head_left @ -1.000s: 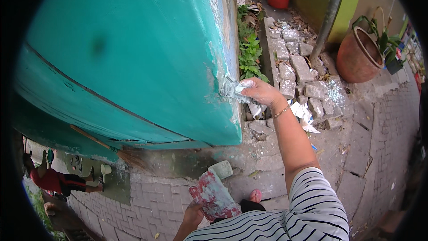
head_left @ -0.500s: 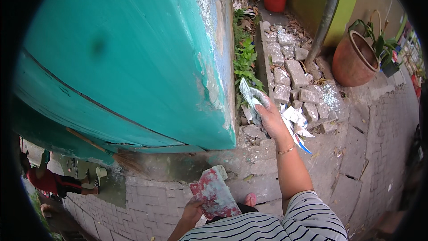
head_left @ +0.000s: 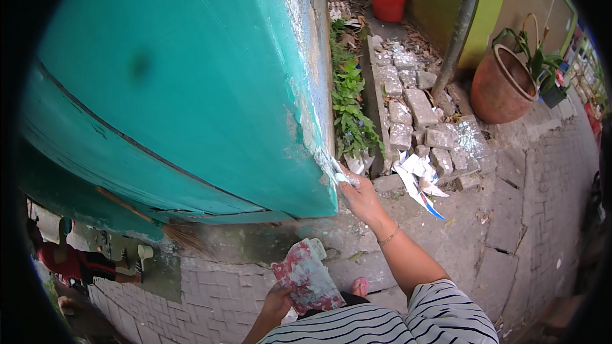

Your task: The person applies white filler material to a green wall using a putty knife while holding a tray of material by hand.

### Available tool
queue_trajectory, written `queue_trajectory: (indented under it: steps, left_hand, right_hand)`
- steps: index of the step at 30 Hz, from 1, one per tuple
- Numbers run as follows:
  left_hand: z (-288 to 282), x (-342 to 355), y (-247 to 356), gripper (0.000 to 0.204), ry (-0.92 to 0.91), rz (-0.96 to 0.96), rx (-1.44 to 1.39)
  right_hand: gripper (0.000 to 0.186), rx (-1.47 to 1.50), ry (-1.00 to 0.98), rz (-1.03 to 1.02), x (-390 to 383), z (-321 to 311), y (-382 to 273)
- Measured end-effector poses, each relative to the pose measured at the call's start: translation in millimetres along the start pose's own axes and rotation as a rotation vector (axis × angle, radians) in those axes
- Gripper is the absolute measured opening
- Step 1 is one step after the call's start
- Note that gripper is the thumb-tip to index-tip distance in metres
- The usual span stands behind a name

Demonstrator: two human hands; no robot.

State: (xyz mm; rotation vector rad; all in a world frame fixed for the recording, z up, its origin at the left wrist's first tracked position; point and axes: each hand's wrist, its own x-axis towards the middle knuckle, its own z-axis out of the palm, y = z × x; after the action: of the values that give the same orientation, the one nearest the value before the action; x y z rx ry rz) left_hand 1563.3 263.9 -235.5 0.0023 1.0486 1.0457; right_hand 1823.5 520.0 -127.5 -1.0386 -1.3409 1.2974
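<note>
My right hand (head_left: pixel 362 200) is closed on a thin, flat scraper (head_left: pixel 336 172) smeared with pale putty. Its blade lies against the lower corner edge of the teal wall (head_left: pixel 210 108), where a rough pale strip of filler runs up the corner. Low in front of my body, my left hand (head_left: pixel 276 301) grips the near-left edge of a flat red board (head_left: pixel 307 276) coated with grey-green putty. How the fingers sit under the board is hidden.
Stacked stone blocks (head_left: pixel 417 105), torn white paper (head_left: pixel 417 175) and green plants (head_left: pixel 349 111) lie right of the corner. A clay pot (head_left: pixel 500 89) and a red bucket (head_left: pixel 387 4) stand farther off. A broom (head_left: pixel 182 234) leans at left, near another person (head_left: pixel 70 260).
My right hand has moved left and down, bringing the scraper from beside the plants onto the wall's corner. The left hand and board have hardly moved.
</note>
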Motion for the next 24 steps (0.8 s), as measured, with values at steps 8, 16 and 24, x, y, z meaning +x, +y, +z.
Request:
queue_trajectory:
  steps: [8, 16, 24]
  left_hand:
    - [-8.4, -1.8, -9.8, 0.045, -0.026, -0.019, -0.017]
    - [-17.6, -3.4, -5.8, 0.044, -0.047, -0.002, -0.020]
    - [-38.2, 5.3, -12.4, 0.048, -0.084, -0.010, -0.066]
  right_hand:
    - [0.044, 0.163, 0.031, -0.139, 40.8, 2.9, -87.6]
    - [0.042, 0.023, 0.085, 0.102, -13.8, 24.2, 47.8]
    - [0.034, 0.164, 0.193, 0.051, 11.4, 29.5, -25.5]
